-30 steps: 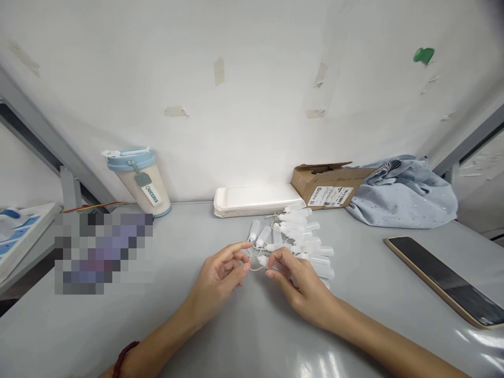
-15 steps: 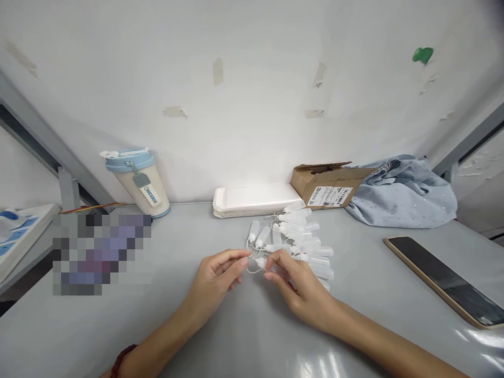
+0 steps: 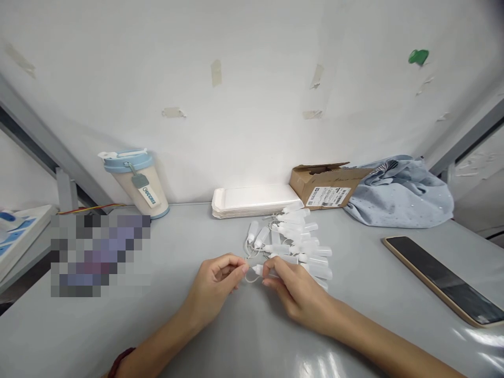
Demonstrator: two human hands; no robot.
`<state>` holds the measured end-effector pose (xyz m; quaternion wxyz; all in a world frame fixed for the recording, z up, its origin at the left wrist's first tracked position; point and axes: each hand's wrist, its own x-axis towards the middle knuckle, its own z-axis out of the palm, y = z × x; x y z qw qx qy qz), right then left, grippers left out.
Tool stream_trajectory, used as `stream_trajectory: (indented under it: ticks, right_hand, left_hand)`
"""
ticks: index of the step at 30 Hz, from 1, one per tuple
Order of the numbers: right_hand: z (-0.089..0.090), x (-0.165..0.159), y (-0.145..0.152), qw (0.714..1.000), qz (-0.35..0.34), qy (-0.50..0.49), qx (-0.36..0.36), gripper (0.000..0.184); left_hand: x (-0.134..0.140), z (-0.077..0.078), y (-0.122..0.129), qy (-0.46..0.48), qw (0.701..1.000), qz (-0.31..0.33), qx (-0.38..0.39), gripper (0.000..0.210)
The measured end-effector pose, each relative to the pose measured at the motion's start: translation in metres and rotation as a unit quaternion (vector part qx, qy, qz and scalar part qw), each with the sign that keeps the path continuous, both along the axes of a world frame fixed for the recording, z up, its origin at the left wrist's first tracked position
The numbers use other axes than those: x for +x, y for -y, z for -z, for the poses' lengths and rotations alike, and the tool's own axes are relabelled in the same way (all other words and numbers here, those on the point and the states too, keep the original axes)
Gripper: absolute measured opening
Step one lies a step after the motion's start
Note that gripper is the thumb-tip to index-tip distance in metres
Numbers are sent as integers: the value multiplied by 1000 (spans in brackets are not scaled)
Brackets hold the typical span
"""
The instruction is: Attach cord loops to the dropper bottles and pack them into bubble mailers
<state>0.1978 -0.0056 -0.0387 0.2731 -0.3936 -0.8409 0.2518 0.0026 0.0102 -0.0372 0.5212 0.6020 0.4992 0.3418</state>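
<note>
Right hand [image 3: 295, 289] grips small translucent bottle [image 3: 258, 270].
Left hand [image 3: 216, 281] pinched closed beside thin loop [image 3: 251, 282], contents unclear; bottle pile [image 3: 319, 261] on worktop [image 3: 181, 236].

Bottles [image 3: 301, 237] on the table [image 3: 236, 325] before stacked packets [image 3: 258, 198], tumbler [image 3: 137, 184] left, phone [image 3: 441, 278] right, carton [image 3: 334, 181] behind, perhaps against the wall [image 3: 252, 79].

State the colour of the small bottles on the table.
The bottles are cloudy white, clearest in the head view.
</note>
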Motion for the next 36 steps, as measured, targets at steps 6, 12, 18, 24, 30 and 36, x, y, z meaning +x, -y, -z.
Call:
stream_trajectory:
  ticks: [6,12,18,24,30,36]
  right_hand:
    - [3,0,2,1000,-3,9,3,11]
    - [1,-1,2,1000,5,21,4,11]
    - [1,-2,0,999,2,20,29,9]
    - [5,1,-4,995,9,64,72,11]
    - [8,3,-8,991,5,69,116,13]
    - [9,4,-10,991,-4,42,127,18]
  left_hand:
    - [2,-1,2,15,1000,13,6,19]
    - [3,3,2,35,999,14,17,16]
    - [5,3,5,49,999,4,11,17]
    - [3,-2,2,13,1000,-3,6,22]
    - [0,2,-3,-24,998,56,12,21]
    - [-1,5,-2,-89,991,86,46,23]
